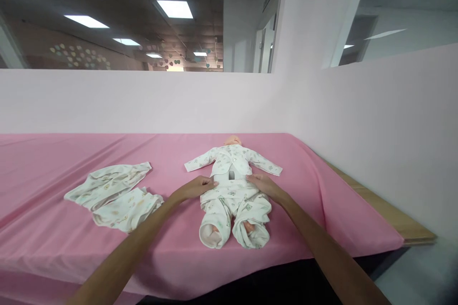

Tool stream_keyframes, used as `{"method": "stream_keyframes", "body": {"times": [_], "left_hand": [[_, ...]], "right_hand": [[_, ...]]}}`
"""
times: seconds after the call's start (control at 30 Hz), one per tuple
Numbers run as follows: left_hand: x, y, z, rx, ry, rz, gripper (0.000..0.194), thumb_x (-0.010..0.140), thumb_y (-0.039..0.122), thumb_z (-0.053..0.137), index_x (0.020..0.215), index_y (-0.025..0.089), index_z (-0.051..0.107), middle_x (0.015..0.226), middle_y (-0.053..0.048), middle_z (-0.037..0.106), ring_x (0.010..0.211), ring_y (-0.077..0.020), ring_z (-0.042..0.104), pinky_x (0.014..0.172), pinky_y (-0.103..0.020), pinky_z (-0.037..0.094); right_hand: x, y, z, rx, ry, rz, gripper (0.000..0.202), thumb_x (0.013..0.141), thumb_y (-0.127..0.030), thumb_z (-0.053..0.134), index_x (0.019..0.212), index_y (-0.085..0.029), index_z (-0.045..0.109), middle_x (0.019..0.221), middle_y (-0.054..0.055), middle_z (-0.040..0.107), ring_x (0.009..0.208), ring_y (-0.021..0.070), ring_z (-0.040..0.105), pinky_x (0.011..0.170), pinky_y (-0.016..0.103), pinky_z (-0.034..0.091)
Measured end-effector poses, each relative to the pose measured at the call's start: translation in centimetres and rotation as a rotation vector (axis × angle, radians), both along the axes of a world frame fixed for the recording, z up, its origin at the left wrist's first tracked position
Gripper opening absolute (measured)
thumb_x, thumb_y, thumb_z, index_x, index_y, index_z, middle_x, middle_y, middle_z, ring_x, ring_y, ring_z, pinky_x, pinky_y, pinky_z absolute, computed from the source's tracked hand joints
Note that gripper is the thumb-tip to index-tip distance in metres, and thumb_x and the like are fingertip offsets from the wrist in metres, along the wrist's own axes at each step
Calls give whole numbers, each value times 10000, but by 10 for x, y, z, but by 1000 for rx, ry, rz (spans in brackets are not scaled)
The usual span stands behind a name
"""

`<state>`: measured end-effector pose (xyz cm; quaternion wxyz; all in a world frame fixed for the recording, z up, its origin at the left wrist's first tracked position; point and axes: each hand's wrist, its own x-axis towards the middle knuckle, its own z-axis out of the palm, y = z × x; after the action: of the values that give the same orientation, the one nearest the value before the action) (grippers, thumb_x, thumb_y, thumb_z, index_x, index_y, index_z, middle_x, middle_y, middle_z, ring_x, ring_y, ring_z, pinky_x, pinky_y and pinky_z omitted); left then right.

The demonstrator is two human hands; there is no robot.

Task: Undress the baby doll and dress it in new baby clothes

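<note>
A baby doll (pixel 233 140) lies on its back in a white patterned top (pixel 231 158), sleeves spread to both sides. White patterned trousers (pixel 234 200) cover its legs; its feet show inside the leg openings. My left hand (pixel 199 187) pinches the waistband at the left side of the doll's waist. At the waist's right side, my right hand (pixel 264 185) has its fingers closed on the same waistband. Between the hands, a strip of white with a grey patch shows below the top's hem.
Two crumpled white patterned garments (pixel 110 183) (pixel 127 208) lie left of the doll on a pink cloth (pixel 171 150). A bare wooden board edge (pixel 386 209) shows at the right, beside the white wall (pixel 393 143). Windows are above.
</note>
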<state>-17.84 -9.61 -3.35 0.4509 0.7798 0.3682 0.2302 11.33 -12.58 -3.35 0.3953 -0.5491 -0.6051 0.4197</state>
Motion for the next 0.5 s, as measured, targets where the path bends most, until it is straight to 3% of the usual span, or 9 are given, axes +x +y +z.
{"method": "stream_keyframes", "body": {"times": [0.17,0.27,0.37,0.5], "left_hand": [[-18,6,1,-211,-12,-126,288,766,436,634,874,170,623,819,-12,584,735,-151,503,687,-261,385],[-17,6,2,-138,60,-125,218,769,381,610,832,172,613,788,-4,577,708,-147,492,657,-254,372],[-7,7,-2,68,76,24,214,792,393,565,768,181,578,753,3,556,665,-144,458,604,-252,339],[3,17,-10,249,-67,323,228,837,381,479,860,181,588,820,-19,582,727,-166,500,650,-268,375]], "right_hand": [[24,-24,0,-130,19,223,215,733,-366,653,804,-165,686,808,40,677,712,158,560,661,274,424],[34,-27,3,-118,-106,320,138,722,-286,626,760,-172,694,764,27,667,664,145,531,634,265,402],[32,-15,2,-32,-192,272,112,707,-259,612,664,-170,665,666,13,622,608,139,486,584,261,359],[25,13,-8,103,-165,126,104,708,-245,568,673,-174,635,714,9,622,694,160,513,642,268,370]]}}
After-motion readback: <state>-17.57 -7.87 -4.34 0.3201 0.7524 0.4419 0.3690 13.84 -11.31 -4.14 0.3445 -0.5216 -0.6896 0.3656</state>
